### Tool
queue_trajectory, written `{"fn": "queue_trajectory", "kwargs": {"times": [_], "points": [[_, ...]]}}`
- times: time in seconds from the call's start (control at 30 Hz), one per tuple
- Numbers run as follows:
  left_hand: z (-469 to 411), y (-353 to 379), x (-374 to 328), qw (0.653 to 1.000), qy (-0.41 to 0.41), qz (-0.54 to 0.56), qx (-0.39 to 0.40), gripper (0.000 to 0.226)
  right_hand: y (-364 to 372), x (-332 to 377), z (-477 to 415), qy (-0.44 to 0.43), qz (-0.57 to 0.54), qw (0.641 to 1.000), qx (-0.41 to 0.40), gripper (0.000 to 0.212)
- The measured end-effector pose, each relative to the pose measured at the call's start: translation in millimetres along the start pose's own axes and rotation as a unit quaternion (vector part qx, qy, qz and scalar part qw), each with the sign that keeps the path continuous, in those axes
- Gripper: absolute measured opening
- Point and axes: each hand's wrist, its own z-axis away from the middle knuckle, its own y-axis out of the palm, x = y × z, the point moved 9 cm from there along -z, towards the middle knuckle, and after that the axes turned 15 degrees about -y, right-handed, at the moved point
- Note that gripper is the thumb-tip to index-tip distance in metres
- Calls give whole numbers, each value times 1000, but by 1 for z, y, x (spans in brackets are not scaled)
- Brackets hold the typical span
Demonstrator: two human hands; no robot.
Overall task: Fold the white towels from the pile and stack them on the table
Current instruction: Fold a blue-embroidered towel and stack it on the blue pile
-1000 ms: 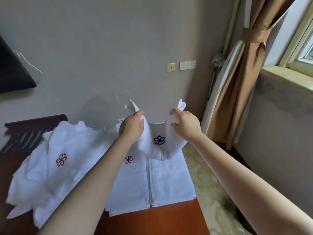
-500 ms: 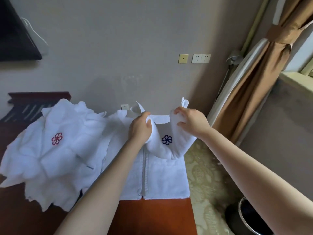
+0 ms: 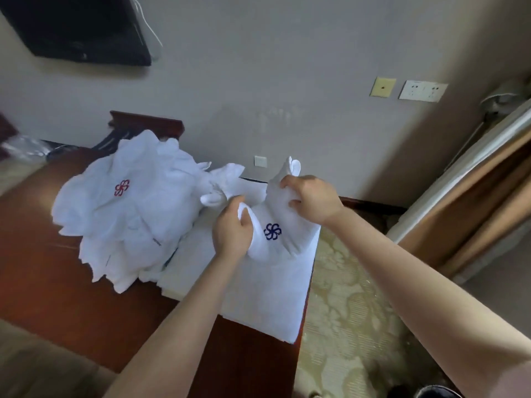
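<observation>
- Dark reddish wood worktop point(image 3: 57, 282) fills the left and middle. Its right edge runs along a patterned carpet point(image 3: 344, 311).
- Brown curtain point(image 3: 474, 211) hangs off to the right, well away from everything.
- The pile point(image 3: 129, 225) of loose white towels is heaped on the far left part of the worktop, all crumpled, with a red flower logo point(image 3: 122, 188) showing on top.
- The folded towels point(image 3: 273, 305) lie flat along the worktop's right edge, and their left side is tucked right up against the pile.
- The towel point(image 3: 287, 219) being worked on is held up over the far end of those folded ones, near the worktop's far right corner. It sags in a U between both hands. Can't tell if the low point touches the ones underneath.
- Right hand point(image 3: 310, 199) has its fingers curled into the towel's right end. It's the higher of the two, with a corner poking up above it.
- Left hand point(image 3: 232, 234) is clamped around the left end, lower and closer to the pile.
- Blue flower logo point(image 3: 272, 231) on the sagging part faces the camera.
</observation>
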Motion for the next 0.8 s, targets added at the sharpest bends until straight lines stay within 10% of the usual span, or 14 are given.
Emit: {"fn": "queue_trajectory", "kwargs": {"times": [0.37,0.63,0.8], "points": [[53,28,1,997,-51,-36,-39,22,0,4,-34,-133,93,984,77,48],[56,70,54,894,-141,-343,253,19,24,1,-32,-106,117,981,113,54],[-27,48,2,946,-40,-278,161,20,15,-5,-30,-80,111,987,85,58]]}}
